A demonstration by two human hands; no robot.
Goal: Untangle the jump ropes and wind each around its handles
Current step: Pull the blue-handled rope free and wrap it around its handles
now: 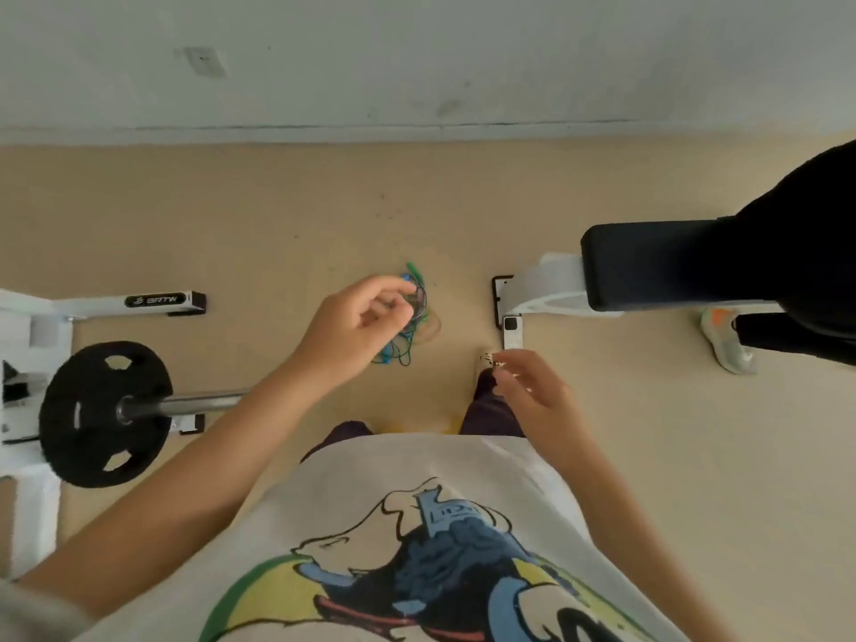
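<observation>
A tangle of thin green, blue and dark jump ropes (413,324) lies on the tan floor ahead of my feet; I cannot make out separate handles. My left hand (359,329) hovers in the air in front of the tangle's left side, fingers loosely curled, and hides part of it. I see nothing held in it. Further right and lower, my right hand (532,391) hangs above my right leg with fingers loosely bent and empty. Both hands are well above the floor.
A barbell with a black weight plate (104,414) rests on a white rack (28,354) at the left. A white bench frame with a black pad (657,266) stands at the right, next to another person's shoe (727,340). A wall (417,62) runs behind the ropes.
</observation>
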